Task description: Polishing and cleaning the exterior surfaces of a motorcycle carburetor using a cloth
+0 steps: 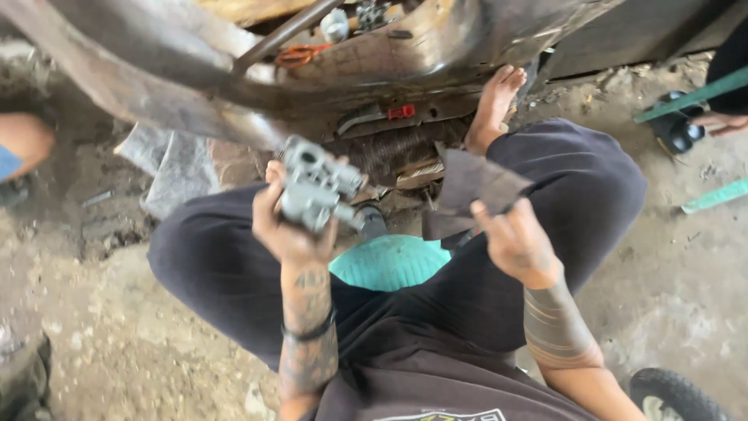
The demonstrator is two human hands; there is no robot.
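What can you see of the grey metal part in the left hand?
The metal part is a grey cast block, dull and a bit grimy, with a round port on its upper face, bolt bosses at the corners and a short stub pointing right. The left hand grips it from below and behind, holding it up over the lap, tilted toward the camera. Nothing else touches it. The right hand holds a dark rag apart from it. Motion blur hides finer detail.

1 grey metal carb-type part (315,187), 1 dark rag (475,187), 1 teal stool (389,261), 2 teal bars (717,195).
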